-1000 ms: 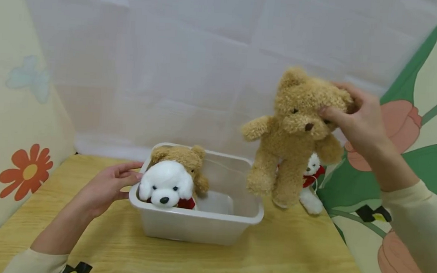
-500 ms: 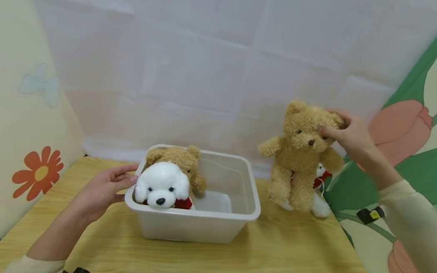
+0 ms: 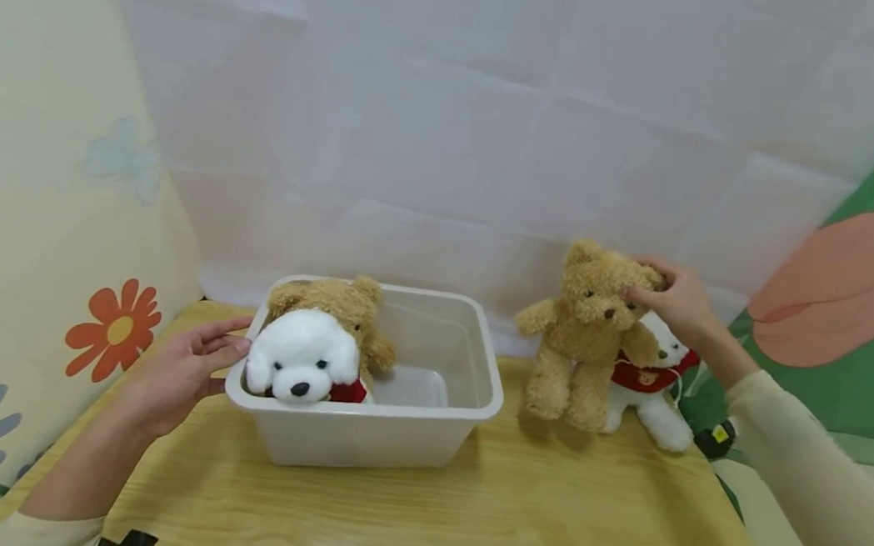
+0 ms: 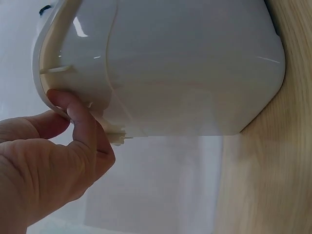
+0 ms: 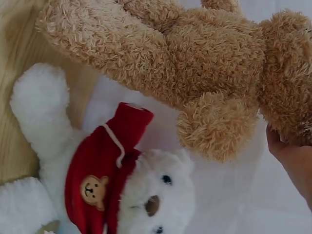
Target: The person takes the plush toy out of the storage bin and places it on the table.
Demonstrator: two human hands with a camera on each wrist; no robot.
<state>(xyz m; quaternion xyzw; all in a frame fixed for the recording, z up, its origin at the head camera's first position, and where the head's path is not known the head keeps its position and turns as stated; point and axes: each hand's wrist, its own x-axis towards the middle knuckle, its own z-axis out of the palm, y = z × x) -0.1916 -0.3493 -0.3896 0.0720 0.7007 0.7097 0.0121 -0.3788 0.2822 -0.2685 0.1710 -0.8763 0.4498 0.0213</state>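
With its thumb and fingers, my left hand point(image 3: 171, 374) pinches the left rim of a whitish plastic bin point(image 3: 367, 437); the left wrist view shows fingers point(image 4: 80, 117) curled under the lip. Inside the bin's left half sit a white plush dog point(image 3: 304, 357) and, behind it, a brown teddy bear point(image 3: 330, 297). To the right of the bin, my right hand point(image 3: 679, 303) grips another tan teddy bear point(image 3: 587, 332) by the side of its head. It hangs upright, feet close to the table; whether they touch I cannot tell. A white plush bear point(image 3: 643, 398) in a red hoodie is partly hidden behind it.
Everything is on a wood-patterned table point(image 3: 422, 523). A white cloth backdrop point(image 3: 444, 156) rises behind it. Painted walls stand at both sides, with an orange flower point(image 3: 114, 328) on the left and a pink tulip point(image 3: 842, 285) on the right.
My right hand has lowered the tan teddy bear from mid-air to near the table, in front of the white plush bear. The left hand keeps hold of the bin rim. The head view has shifted slightly.
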